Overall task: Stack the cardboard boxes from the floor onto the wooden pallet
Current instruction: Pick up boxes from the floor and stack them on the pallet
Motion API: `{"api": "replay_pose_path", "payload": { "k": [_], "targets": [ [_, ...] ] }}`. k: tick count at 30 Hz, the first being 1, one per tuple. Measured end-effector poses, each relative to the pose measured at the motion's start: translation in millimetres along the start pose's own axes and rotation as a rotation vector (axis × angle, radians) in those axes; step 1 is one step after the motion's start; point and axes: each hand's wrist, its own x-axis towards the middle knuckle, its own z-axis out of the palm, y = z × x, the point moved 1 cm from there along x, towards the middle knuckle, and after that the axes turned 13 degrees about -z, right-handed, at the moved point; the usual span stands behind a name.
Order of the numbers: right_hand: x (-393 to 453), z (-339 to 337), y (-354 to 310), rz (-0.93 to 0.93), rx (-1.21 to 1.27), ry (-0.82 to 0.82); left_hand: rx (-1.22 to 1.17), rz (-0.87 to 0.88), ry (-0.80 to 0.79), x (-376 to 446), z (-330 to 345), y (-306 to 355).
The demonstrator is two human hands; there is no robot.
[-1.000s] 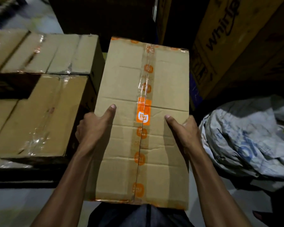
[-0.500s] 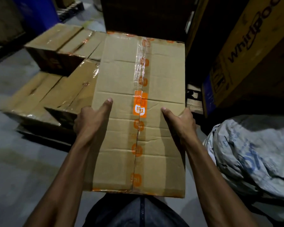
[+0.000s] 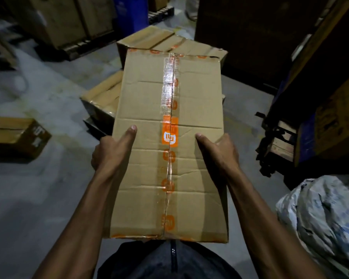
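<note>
You carry the long tan taped cardboard box [image 3: 169,141], left hand [image 3: 109,156] and right hand [image 3: 220,154] clamping its sides mid-length; likely stiff, light, creased; support underneath.

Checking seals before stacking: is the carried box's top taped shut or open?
Shut. The carried box has its flaps meeting flat, with orange-logo tape along the whole centre seam.

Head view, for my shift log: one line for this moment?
carried box | left hand grips | right hand grips | stacked boxes ahead
</note>
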Motion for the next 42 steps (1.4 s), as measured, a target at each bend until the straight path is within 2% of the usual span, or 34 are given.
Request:
{"api": "replay_pose_path", "payload": {
  "k": [11, 16, 21, 29, 34, 42],
  "targets": [
    [-63, 183, -106, -0.062, 0.009, -0.134, -0.028, -0.079, 0.044, 126, -137, -116],
    [-74, 249, -155, -0.089, 0.040, -0.195, -0.038, -0.096, 0.076, 177, -194, -140],
    [-52, 304, -194, -0.110, 0.079, -0.267, -0.032, -0.164, 0.093, 238, -222, -152],
    [34, 400, -227, -0.078, 0.115, -0.294, -0.016, -0.192, 0.085, 365, -223, -115],
    [108, 457, -265, -0.022, 0.082, -0.254, -0.013, -0.190, 0.079, 455, -217, -60],
    [214, 511, -325, 0.014, 0.061, -0.207, -0.091, -0.135, 0.045, 566, -224, 17]
  ]
}}
